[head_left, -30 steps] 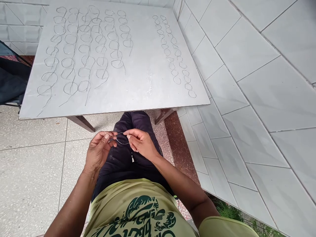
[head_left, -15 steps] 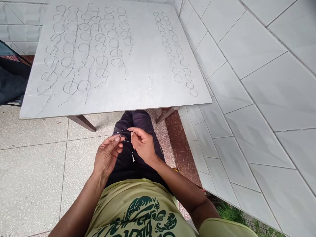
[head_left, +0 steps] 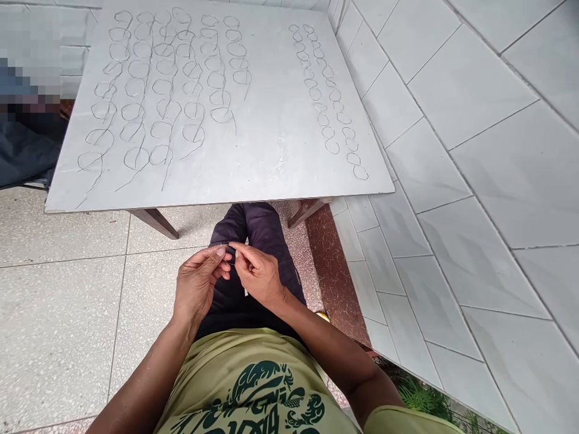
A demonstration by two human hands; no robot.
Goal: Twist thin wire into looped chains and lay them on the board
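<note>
Over my lap, in front of the table, both hands work close together on one thin wire (head_left: 225,245). My left hand (head_left: 199,282) pinches it between thumb and forefinger. On the other side my right hand (head_left: 259,272) is closed on the wire with its fingertips. Only short bits of the wire show between the fingers; its full shape is hidden. On the white table (head_left: 266,175) lie several rows of thin wire loops (head_left: 136,158) with loose tails at the left, and two rows of smaller loops (head_left: 332,146) at the right.
A white tiled wall (head_left: 452,181) runs along the right side of the table. Dark wooden table legs (head_left: 156,223) stand on the speckled floor (head_left: 67,301). Dark cloth (head_left: 27,147) is at the far left. Green plants (head_left: 423,395) show at the lower right.
My hands have come closer together, the right one moving left toward the left hand. Less of the wire shows between them. The view has shifted slightly.
</note>
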